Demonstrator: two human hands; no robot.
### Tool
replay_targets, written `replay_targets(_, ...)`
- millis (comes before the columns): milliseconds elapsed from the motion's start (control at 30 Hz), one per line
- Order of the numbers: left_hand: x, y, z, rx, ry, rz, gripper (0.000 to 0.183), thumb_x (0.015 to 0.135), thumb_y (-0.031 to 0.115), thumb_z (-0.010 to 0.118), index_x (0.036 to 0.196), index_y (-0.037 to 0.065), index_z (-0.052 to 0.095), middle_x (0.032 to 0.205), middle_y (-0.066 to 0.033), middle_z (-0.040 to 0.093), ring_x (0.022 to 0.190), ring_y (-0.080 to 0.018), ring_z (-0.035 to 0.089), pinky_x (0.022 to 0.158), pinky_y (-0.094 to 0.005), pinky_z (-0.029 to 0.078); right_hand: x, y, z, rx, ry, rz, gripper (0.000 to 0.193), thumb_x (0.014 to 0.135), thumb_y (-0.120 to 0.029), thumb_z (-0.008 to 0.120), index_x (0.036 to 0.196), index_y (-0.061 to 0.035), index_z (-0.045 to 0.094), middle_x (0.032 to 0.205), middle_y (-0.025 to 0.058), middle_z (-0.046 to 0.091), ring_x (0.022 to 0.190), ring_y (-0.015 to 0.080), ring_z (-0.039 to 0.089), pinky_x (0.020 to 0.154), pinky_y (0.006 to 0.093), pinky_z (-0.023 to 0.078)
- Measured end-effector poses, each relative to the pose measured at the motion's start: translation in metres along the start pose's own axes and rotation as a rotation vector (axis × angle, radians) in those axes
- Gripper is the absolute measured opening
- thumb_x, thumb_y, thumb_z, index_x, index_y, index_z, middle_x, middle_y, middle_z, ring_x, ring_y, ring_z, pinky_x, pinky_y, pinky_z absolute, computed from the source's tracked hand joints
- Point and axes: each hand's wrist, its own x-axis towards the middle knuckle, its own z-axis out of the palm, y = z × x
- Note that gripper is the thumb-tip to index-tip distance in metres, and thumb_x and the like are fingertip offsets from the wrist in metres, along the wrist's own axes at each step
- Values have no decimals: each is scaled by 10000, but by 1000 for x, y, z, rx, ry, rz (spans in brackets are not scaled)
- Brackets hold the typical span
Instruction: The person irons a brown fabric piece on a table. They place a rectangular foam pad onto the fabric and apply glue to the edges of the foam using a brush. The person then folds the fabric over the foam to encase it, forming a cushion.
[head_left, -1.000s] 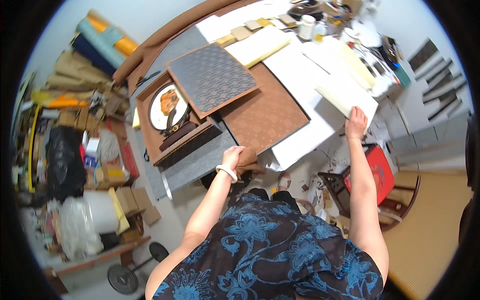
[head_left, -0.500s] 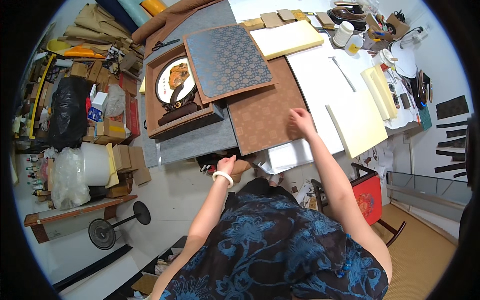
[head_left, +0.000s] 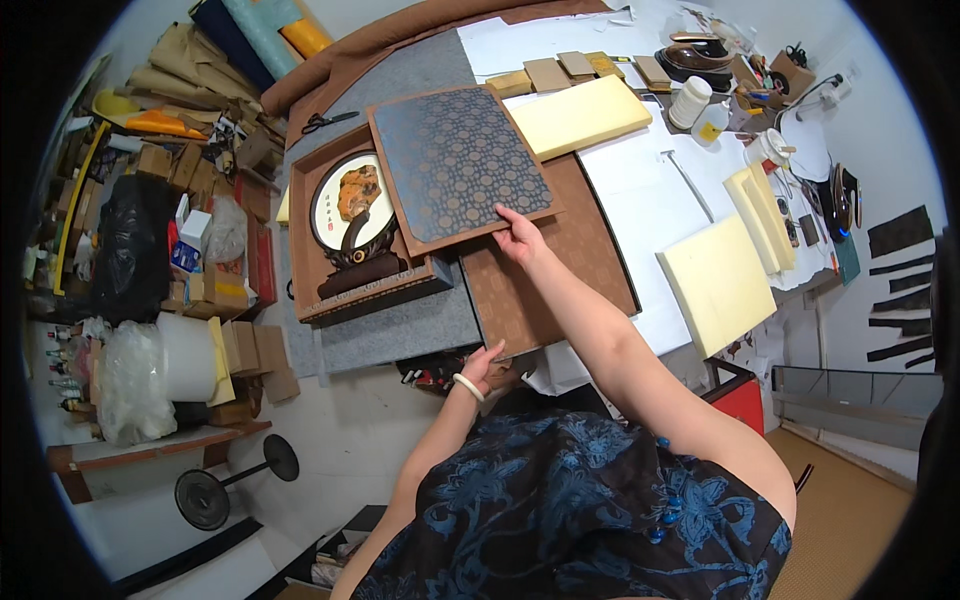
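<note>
A flat blue-grey patterned panel with a brown border (head_left: 460,165) lies slanted, partly over an open brown box (head_left: 385,295) and partly over a brown patterned board (head_left: 560,270). My right hand (head_left: 520,240) grips the panel's near right corner, thumb on top, fingers beneath the edge. Inside the box is a round white plaque (head_left: 332,215) with an orange-brown stone-like piece (head_left: 358,190) on a dark carved stand (head_left: 360,250). My left hand (head_left: 480,368), below a white bangle, is open beside the board's near left corner; whether it touches the board I cannot tell.
Yellow foam blocks (head_left: 580,115) lie behind and right of the board; another foam slab (head_left: 715,285) sits near the table's right edge. Scissors (head_left: 330,121) lie behind the box. A metal hammer-like tool (head_left: 690,188), white bottles (head_left: 690,103) and small tools stand at the right.
My right hand has moved left from over the brown board and taken hold of the panel's corner. My left hand has shifted right toward the board's edge and its fingers have opened.
</note>
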Motion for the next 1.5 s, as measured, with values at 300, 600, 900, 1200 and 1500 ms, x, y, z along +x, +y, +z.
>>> replay_targets(300,-63,17,89,85,-66,157,459,926,-5,642,1378,-12,563,1325,-147,678,1182,-278,692,1020,-417,584,-47,-150,71,-240,-43,-117,125,924,-81,794,978,-85,682,896,42,694,726,149,620,634,254,526)
replay_targets(600,-200,40,209,-9,0,312,503,927,41,585,1420,-36,524,1340,-183,658,1210,-296,676,1034,-479,580,-135,-307,67,-336,-168,-436,145,918,-40,796,1049,-55,737,1032,58,758,975,176,716,911,296,579)
replay_targets(900,-311,79,174,-14,223,516,523,833,0,592,1350,-76,569,1260,-222,688,1142,-360,700,1016,-479,569,-189,-345,10,-196,-47,-512,161,966,-5,731,1125,2,713,1135,80,746,1064,188,700,963,309,586)
replay_targets(1200,-311,191,-1,138,197,724,442,826,1,587,1260,-79,612,1157,-173,712,1024,-296,715,946,-411,577,-219,-282,-44,-73,2,-515,126,995,-6,692,1117,12,714,1140,103,749,1053,200,715,957,313,610)
replay_targets(1500,-206,280,-157,-108,255,730,93,840,-2,614,821,56,543,877,-131,655,847,-290,685,831,-444,598,-248,-214,-58,-165,126,-537,55,989,-29,720,1044,-32,712,1011,40,738,904,135,699,774,248,604)
